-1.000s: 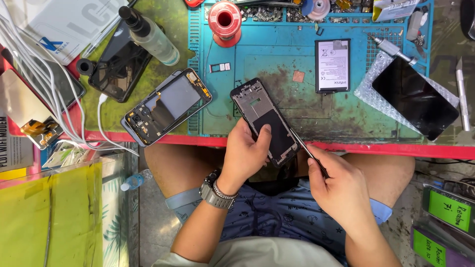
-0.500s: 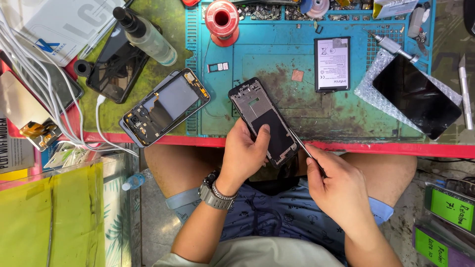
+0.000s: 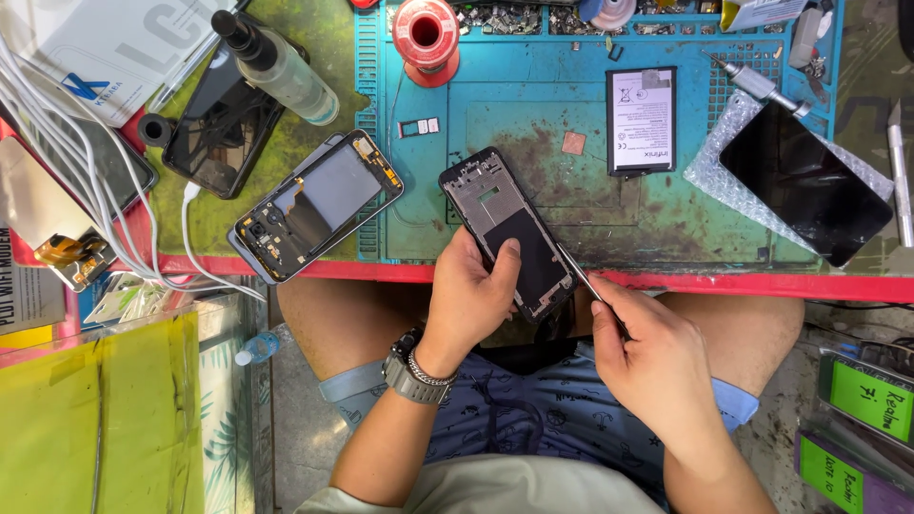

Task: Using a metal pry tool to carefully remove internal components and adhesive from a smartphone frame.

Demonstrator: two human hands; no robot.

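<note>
The left hand (image 3: 471,305) wraps its grip around the lower end of a stripped phone frame (image 3: 509,233), thumb laid flat on the dark inner plate and fingers curled under the back edge. The frame tilts up and away from that grip, its upper end resting over the blue work mat (image 3: 571,205) on the surface, its lower end hanging past the red front edge above the person's lap.

The right hand (image 3: 657,357) has its grip pinched shut on a thin metal tool (image 3: 583,278). The tool runs up and to the left from the fingers, and its tip meets the right long edge of the frame, just beside the left thumb. The two grips sit close together with the frame's lower corner between them.

Beyond the left grip, farther out on the surface, lies an opened phone (image 3: 319,205) with its boards showing. Above the right grip lie a flat battery (image 3: 641,121) and, further right, a black screen panel (image 3: 804,186) on bubble wrap. A red spool (image 3: 426,29) stands at the mat's far edge.
</note>
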